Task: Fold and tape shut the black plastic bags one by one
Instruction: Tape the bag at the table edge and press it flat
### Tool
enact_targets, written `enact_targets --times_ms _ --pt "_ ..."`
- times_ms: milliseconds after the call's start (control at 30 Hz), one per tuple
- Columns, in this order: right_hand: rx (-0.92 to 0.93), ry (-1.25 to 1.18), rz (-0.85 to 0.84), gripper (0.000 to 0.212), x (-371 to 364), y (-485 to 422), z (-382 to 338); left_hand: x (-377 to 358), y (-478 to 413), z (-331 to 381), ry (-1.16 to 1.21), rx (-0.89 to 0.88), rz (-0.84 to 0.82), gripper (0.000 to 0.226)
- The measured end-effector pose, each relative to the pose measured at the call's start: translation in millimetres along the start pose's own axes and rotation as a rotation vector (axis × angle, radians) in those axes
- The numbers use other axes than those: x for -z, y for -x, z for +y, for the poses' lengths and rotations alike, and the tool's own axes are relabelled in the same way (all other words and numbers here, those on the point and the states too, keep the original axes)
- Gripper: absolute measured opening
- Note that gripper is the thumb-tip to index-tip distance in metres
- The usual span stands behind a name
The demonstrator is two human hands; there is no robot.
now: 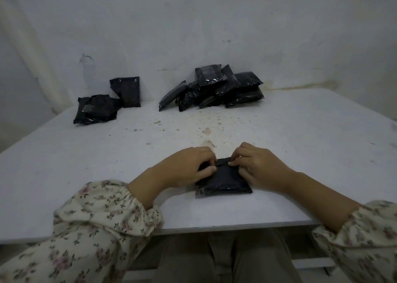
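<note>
black plastic bag (224,182) lies flat between our hands. our left hand (189,167) pinches the left end of its folded top flap, and our right hand (256,166) pinches the right end. it seems light, soft and slippery, so we judge a hold along the crease best.

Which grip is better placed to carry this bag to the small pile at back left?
Left, probably. The small pile lies back left, on the side of the left grip; the right grip would have to cross over. Both pinch the folded top edge of the bag.
</note>
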State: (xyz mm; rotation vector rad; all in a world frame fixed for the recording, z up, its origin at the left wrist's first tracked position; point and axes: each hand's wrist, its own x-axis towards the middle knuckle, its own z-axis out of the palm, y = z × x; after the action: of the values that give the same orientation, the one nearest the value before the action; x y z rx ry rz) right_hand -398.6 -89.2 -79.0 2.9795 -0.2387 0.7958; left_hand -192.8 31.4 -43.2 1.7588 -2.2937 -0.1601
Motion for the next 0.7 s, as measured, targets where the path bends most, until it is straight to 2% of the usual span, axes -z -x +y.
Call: enact_targets --times_ms 67,167,267,333,500,700 --pt "-0.034 0.004 -0.016 0.033 2 5 1 -3 -2 17 0.007 0.049 -0.048 0.033" --pt "-0.084 0.026 -0.012 0.034 11 17 4 -13 -11 32 -0.02 0.027 -0.035 0.048" --pt "-0.135 0.075 0.007 0.036 24 35 6 -22 -29 46 -0.259 -0.025 -0.037 0.044" --pt "-0.18 0.115 -0.004 0.035 33 49 7 -29 -43 63 -0.311 -0.035 -0.043 0.044" --pt "-0.356 0.197 -0.078 0.027 60 91 19 -52 -72 123 -0.093 0.017 -0.085 0.051" --pt "-0.6 0.097 -0.196 0.036 101 141 39 -77 -114 172 -0.065 -0.02 -0.132 0.064"
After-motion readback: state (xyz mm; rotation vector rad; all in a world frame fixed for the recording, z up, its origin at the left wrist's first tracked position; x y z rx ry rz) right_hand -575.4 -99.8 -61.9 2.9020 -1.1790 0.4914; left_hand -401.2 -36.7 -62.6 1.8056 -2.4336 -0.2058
